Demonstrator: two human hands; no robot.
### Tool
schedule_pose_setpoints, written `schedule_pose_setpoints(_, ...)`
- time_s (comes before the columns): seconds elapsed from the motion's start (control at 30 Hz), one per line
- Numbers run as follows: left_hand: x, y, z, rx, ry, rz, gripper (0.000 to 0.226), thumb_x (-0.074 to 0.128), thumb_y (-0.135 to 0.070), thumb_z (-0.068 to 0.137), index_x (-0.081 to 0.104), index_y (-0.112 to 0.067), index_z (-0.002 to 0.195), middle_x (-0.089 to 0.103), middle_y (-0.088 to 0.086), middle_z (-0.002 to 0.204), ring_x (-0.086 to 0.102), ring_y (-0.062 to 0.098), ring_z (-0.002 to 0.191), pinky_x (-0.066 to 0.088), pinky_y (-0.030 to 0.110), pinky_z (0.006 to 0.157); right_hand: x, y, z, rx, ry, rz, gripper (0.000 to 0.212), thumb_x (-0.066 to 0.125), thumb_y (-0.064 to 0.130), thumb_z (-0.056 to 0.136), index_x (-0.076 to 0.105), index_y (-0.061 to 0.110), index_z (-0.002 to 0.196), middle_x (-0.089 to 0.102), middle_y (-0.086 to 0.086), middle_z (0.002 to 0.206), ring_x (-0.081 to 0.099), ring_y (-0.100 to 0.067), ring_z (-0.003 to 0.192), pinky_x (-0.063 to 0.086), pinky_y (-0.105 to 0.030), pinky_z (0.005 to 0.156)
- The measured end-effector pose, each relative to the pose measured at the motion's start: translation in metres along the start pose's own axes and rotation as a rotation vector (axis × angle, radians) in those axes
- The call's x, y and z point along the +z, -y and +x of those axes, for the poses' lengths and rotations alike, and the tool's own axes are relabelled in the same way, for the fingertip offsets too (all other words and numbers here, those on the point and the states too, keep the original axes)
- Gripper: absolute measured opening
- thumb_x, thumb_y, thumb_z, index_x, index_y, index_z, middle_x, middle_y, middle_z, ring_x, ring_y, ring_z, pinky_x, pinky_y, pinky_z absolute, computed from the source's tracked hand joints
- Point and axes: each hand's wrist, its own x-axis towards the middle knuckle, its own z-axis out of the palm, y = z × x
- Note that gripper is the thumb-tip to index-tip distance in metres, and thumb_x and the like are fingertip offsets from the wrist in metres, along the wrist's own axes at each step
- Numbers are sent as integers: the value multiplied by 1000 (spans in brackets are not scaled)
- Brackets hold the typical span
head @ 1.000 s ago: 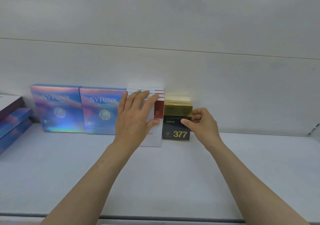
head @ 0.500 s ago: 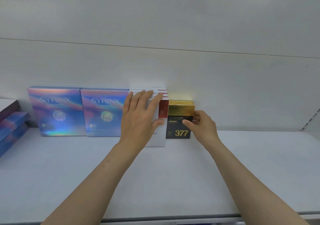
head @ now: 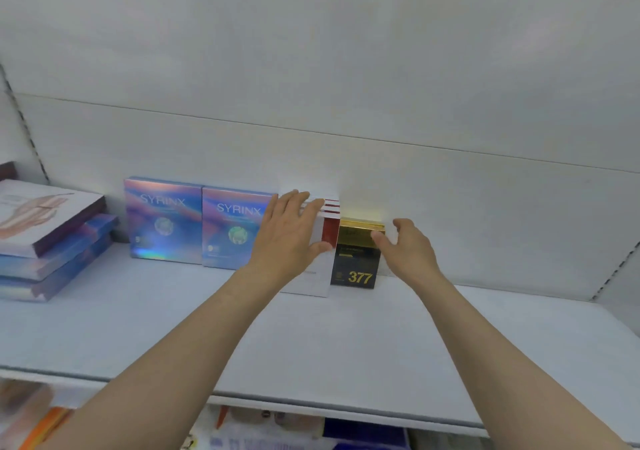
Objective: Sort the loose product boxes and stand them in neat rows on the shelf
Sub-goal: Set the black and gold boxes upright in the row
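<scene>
Black & gold box (head: pixel 356 259) marked "377" stands upright at the back of the white shelf (head: pixel 311 339), against the rear wall, its left edge touching the white boxes w/ red stripes (head: pixel 327 238). Top part gold, lower part black w/ yellow numerals.

Right hand (head: pixel 408 249) is at the 377 box's upper right corner: fingers spread and loosely curved, thumb tip over the gold band, other fingers past the right side toward the back. Can't tell if any finger actually presses the box; no closed grip shows.

Left hand (head: pixel 289 238) lies flat, fingers extended and close together, palm against the front of the white/red boxes, thumb on the front face near the red panel. Pressing, not gripping. These boxes stand upright, several deep judging by the red-striped top edges, and sit slightly fwd of the 377 box.

Left of them, touching, two iridescent "SYRINX" boxes stand side by side, faces out: right SYRINX box (head: pixel 235 228) and left SYRINX box (head: pixel 162 221).

Far left, apart from the row, a stack of flat boxes (head: pixel 52 242) lies on the shelf, the top one pale w/ a dark side.

Below the shelf's front lip, blurred goods on a lower level, not identifiable.
</scene>
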Motion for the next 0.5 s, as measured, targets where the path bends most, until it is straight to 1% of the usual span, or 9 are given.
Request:
schedule_pose_setpoints(0.07, -26, 4, -6, -63, 2, -122, 72, 60, -53, 88, 33, -23, 147, 31, 3, 154, 22, 22, 143, 19, 38, 116, -21, 24, -6, -139, -42, -91, 60, 56, 47, 96, 40, 18, 145, 48, -4, 147, 46, -25, 133, 43, -39, 102)
schedule_pose_setpoints(0.13, -55, 13, -14, -123, 10, -187, 67, 60, -49, 90, 36, -22, 146, 33, 3, 152, 28, 22, 140, 27, 37, 112, -40, 55, -16, -290, -39, -151, 57, 56, 46, 96, 40, 21, 145, 49, -2, 146, 47, -24, 132, 43, -38, 101)
schedule_pose_setpoints(0.27, -115, 52, -47, -194, -8, -157, 61, 58, -48, 91, 42, -19, 142, 41, 5, 145, 38, 24, 132, 34, 38, 106, -57, 126, -48, -599, 48, -267, 52, 54, 46, 97, 41, 29, 143, 51, 3, 144, 48, -20, 129, 42, -36, 101)
schedule_pose_setpoints(0.37, -158, 92, -85, -235, -40, -122, 58, 60, -45, 91, 45, -17, 140, 45, 6, 140, 43, 24, 129, 37, 37, 104, -45, 177, -77, -764, 68, -355, 50, 53, 47, 97, 41, 32, 143, 49, 4, 145, 46, -18, 130, 41, -35, 101)
schedule_pose_setpoints(0.5, -204, 158, -150, -293, -58, -42, 57, 61, -45, 89, 46, -20, 138, 50, 4, 136, 46, 23, 125, 40, 36, 98, -1, 240, -123, -931, 80, -343, 50, 53, 46, 97, 43, 30, 143, 47, 5, 146, 38, -15, 135, 37, -32, 103)
